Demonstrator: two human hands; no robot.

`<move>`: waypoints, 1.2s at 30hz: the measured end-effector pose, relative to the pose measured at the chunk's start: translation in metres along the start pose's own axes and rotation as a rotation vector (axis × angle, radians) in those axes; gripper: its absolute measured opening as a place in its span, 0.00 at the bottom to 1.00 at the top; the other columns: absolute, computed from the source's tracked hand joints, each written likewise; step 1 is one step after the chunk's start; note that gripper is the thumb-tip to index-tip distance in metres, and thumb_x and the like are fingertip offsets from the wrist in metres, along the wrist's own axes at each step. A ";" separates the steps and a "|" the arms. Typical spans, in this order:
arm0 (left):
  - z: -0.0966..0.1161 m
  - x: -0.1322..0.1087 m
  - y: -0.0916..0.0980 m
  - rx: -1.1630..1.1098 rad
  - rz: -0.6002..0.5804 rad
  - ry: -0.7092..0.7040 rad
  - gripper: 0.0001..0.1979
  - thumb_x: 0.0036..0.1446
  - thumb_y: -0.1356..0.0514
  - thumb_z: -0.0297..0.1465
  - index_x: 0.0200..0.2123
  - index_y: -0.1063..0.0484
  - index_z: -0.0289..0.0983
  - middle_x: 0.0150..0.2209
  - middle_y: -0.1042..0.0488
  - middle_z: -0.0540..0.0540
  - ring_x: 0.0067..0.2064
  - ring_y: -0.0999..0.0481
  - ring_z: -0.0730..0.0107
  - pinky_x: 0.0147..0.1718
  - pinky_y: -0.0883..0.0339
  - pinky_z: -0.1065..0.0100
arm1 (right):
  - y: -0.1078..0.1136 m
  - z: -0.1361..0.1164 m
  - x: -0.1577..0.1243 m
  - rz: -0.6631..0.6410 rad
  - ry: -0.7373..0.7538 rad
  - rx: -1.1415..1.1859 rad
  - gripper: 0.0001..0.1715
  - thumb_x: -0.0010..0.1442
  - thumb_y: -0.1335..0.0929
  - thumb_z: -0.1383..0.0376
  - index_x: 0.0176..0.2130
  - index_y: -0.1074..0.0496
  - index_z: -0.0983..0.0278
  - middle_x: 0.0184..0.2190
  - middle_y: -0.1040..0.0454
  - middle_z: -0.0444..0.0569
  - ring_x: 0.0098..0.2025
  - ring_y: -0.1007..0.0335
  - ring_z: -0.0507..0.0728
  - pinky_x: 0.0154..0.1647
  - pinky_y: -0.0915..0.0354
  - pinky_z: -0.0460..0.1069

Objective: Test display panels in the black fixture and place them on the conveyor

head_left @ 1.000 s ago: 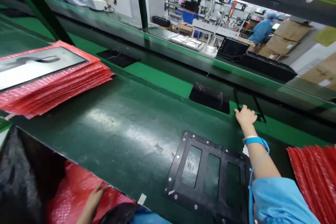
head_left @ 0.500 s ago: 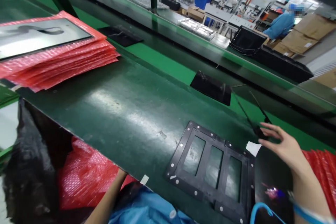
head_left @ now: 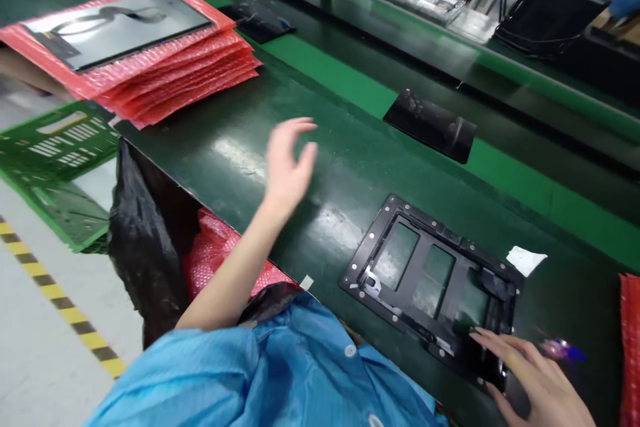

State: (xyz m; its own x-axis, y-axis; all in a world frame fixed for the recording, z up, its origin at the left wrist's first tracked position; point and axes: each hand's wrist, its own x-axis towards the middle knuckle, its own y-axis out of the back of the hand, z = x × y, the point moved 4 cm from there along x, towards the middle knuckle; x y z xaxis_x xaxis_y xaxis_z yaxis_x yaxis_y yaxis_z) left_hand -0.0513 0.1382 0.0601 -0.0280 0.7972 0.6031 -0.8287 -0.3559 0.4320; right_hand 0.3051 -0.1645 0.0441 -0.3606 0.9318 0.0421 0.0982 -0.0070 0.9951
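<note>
My left hand (head_left: 289, 163) hangs in the air above the dark green table (head_left: 250, 147), fingers spread, holding nothing. My right hand (head_left: 535, 377) lies with stretched fingers on the near right corner of a black metal frame (head_left: 430, 280) with three window openings. A dark glossy panel (head_left: 493, 320) rests on the right end of that frame, under my fingertips. A stack of red bubble-wrap bags (head_left: 165, 77) with a glossy screen (head_left: 115, 27) on top sits at the far left.
A white paper scrap (head_left: 525, 260) lies right of the frame. A black part (head_left: 430, 127) rests on the green conveyor belt behind. A black bag holding red bubble wrap (head_left: 220, 253) hangs at the table's near edge. Green crates (head_left: 60, 160) stand on the floor at left. More red bags (head_left: 630, 347) at right.
My right hand has drawn back from the conveyor with the dark panel and set it on the frame's right end. My left hand has risen from the red bag to above the table.
</note>
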 end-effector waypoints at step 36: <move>-0.035 0.056 -0.205 -0.379 -0.170 0.185 0.14 0.67 0.43 0.37 0.53 0.29 0.38 0.57 0.27 0.39 0.60 0.29 0.59 0.60 0.37 0.60 | 0.005 -0.025 0.013 0.090 -0.213 0.022 0.18 0.70 0.39 0.58 0.56 0.33 0.58 0.43 0.22 0.49 0.42 0.24 0.60 0.38 0.34 0.53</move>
State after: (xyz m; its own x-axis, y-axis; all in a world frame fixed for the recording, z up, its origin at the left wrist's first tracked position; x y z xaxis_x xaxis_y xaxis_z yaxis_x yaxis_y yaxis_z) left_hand 0.0976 0.2727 -0.0181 0.0550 0.9148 0.4002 -0.9754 -0.0364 0.2172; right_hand 0.2780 -0.1612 0.0516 -0.1457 0.9834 0.1084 0.1417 -0.0877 0.9860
